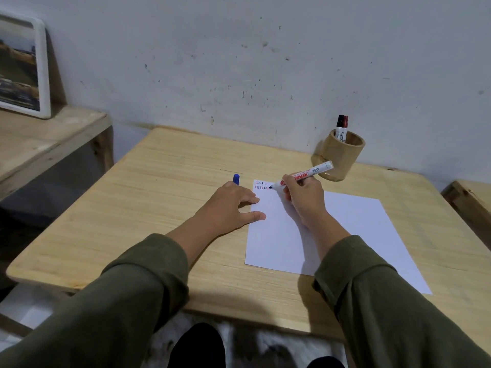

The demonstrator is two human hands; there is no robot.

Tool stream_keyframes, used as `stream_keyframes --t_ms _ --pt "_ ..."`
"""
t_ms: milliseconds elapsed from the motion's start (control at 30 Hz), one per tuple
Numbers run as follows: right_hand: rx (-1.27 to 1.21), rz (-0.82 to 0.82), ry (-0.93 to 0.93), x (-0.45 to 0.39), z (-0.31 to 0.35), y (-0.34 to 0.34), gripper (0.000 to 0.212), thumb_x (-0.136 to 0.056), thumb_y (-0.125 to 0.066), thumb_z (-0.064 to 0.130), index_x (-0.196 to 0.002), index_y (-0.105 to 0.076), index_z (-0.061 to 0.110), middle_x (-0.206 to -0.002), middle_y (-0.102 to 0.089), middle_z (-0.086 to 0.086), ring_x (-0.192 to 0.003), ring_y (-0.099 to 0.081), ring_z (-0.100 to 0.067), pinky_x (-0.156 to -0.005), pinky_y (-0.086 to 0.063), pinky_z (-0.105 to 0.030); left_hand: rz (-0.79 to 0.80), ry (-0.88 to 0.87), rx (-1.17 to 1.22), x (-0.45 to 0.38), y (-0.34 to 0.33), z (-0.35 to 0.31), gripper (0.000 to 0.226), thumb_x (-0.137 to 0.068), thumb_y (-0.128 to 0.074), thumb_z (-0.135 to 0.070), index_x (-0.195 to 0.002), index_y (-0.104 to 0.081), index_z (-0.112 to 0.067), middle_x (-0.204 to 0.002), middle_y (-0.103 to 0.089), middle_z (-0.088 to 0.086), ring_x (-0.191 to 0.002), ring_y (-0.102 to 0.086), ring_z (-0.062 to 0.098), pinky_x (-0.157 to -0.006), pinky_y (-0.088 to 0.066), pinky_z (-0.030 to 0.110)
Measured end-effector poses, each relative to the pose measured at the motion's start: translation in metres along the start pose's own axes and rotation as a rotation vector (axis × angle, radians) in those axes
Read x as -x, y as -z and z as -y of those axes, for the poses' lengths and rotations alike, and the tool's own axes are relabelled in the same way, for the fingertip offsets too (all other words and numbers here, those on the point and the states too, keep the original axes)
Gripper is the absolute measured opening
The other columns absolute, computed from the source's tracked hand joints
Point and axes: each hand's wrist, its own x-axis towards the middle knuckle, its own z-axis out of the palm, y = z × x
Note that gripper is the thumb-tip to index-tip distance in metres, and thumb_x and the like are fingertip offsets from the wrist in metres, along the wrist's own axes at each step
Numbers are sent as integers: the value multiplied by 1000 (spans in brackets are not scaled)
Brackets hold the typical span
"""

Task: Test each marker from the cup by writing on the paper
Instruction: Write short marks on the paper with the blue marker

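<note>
A white sheet of paper (345, 235) lies on the wooden table (159, 208), with short red and dark strokes in its top left corner. My right hand (303, 200) grips an uncapped white marker (308, 175), its tip touching the paper beside those strokes. My left hand (233, 203) rests at the paper's left edge, two fingers pressing on the sheet, and holds a blue marker cap (236, 179) that sticks out behind it. A wooden cup (342, 158) stands at the back right, holding two capped markers (342, 127), one black and one red.
The table stands against a scuffed white wall. A lower wooden shelf (39, 144) on the left carries a framed picture (22, 67). Another wooden surface (473, 197) shows at the right edge.
</note>
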Motion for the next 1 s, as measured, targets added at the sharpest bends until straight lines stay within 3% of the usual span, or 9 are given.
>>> stream_keyframes --t_ms 200,333,467,567,633,733,833,1000 --pt "14 10 -8 0 0 1 17 -86 -57 24 -83 -65 9 -66 -62 -2 -63 -57 -16 -68 -46 -30 -10 2 -2 0 -1 1 51 -75 -69 -48 -119 -63 -22 -128 -59 -9 -123 -40 12 -98 -28 19" --pt "-11 0 -23 1 1 1 18 -86 -58 25 -73 -64 14 -64 -62 -1 -61 -56 -15 -66 -47 -29 -16 -5 5 -1 -1 1 52 -75 -68 -48 -119 -63 -22 -129 -59 -8 -124 -40 12 -101 -29 22" --pt "-155 -26 -77 1 5 5 21 -85 -60 22 -65 -62 14 -59 -58 -2 -53 -52 -13 -54 -44 -24 -37 -19 12 0 -1 1 47 -75 -69 -47 -114 -65 -21 -120 -63 -9 -116 -44 12 -93 -32 19" --pt "-325 -35 -145 1 10 9 20 -86 -60 16 -67 -60 10 -57 -54 -4 -42 -47 -8 -42 -41 -16 -324 -82 39 0 1 3 36 -78 -69 -37 -110 -64 -20 -109 -64 -5 -104 -47 10 -89 -37 21" --pt "-407 -44 -183 1 13 11 19 -86 -61 15 -69 -59 9 -57 -54 -4 -37 -46 -5 -41 -40 -14 -493 -36 44 -3 4 6 37 -81 -66 -28 -117 -60 -22 -111 -60 -1 -107 -48 14 -91 -39 25" --pt "-516 -41 -218 1 19 13 18 -87 -61 13 -69 -58 9 -55 -53 -2 -36 -46 -4 -39 -39 -14 -388 113 50 -10 13 13 46 -86 -60 -28 -131 -49 -27 -128 -51 0 -119 -42 19 -99 -35 30" --pt "-551 -11 -224 1 26 15 20 -87 -60 13 -67 -59 11 -45 -54 4 -35 -45 -4 -37 -37 -13 -241 183 39 -20 13 18 40 -90 -55 -25 -130 -52 -26 -133 -53 1 -126 -40 22 -102 -31 30" --pt "-608 17 -203 0 35 19 23 -88 -59 13 -65 -57 11 -42 -53 6 -34 -44 -3 -36 -34 -13 -292 258 154 -31 12 12 25 -88 -56 -12 -110 -65 -17 -101 -66 6 -92 -58 22 -79 -43 23"
